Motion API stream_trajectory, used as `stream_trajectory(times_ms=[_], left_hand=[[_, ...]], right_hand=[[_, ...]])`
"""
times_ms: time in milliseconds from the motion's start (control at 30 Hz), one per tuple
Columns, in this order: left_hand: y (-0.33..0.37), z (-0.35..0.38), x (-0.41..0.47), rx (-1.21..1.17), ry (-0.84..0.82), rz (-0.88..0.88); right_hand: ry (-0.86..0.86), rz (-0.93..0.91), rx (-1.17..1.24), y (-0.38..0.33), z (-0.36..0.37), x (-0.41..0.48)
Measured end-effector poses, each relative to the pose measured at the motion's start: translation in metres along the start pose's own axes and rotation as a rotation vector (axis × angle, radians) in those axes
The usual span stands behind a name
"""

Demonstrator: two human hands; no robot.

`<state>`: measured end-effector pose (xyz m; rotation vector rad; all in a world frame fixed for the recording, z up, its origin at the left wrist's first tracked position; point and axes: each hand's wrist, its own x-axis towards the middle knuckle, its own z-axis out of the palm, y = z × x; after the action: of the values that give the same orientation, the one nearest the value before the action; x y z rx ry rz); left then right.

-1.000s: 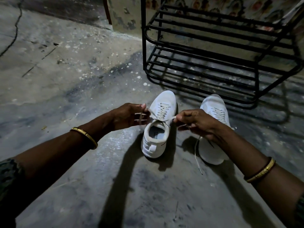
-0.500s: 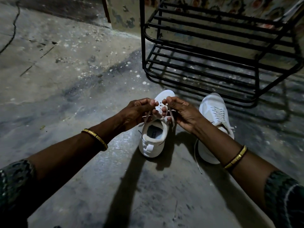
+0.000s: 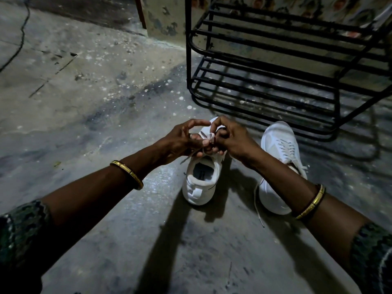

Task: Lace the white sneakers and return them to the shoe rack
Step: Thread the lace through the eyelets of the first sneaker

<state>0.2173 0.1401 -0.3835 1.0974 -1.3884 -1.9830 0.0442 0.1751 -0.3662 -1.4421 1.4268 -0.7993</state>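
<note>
Two white sneakers stand on the concrete floor, toes pointing away from me. Over the tongue of the left sneaker (image 3: pixel 200 183) my left hand (image 3: pixel 180 141) and my right hand (image 3: pixel 231 139) meet, each pinching part of its white lace (image 3: pixel 209 139), which is looped between the fingers. Both hands hide the laced front of that shoe. The right sneaker (image 3: pixel 277 149) sits just to the right, laced, with one loose lace end (image 3: pixel 257 200) trailing on the floor. The black metal shoe rack (image 3: pixel 275 85) stands behind the shoes.
The rack's two tiers of bars hold nothing that I can see. A patterned wall (image 3: pixel 163 15) rises behind it. Cracked, speckled concrete floor (image 3: pixel 84 85) spreads to the left and in front. Gold bangles circle both wrists.
My hands, first pulling the lace ends apart to either side, have come together over the left sneaker's tongue and now hold the lace in a small loop.
</note>
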Motion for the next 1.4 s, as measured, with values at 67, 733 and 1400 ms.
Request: stream_trajectory(times_ms=[67,733,1400], left_hand=[[0.0,0.0,-0.001,0.024,-0.013,-0.015],[-0.006,0.016,0.004,1.087,0.48,0.624],[0.022,0.002,-0.002,0.665,-0.146,-0.131]], right_hand=[[-0.031,-0.031,-0.076,-0.001,-0.001,0.0],[0.116,0.294,0.491,0.007,0.002,-0.005],[0.057,0.139,0.323,0.011,-0.008,-0.009]])
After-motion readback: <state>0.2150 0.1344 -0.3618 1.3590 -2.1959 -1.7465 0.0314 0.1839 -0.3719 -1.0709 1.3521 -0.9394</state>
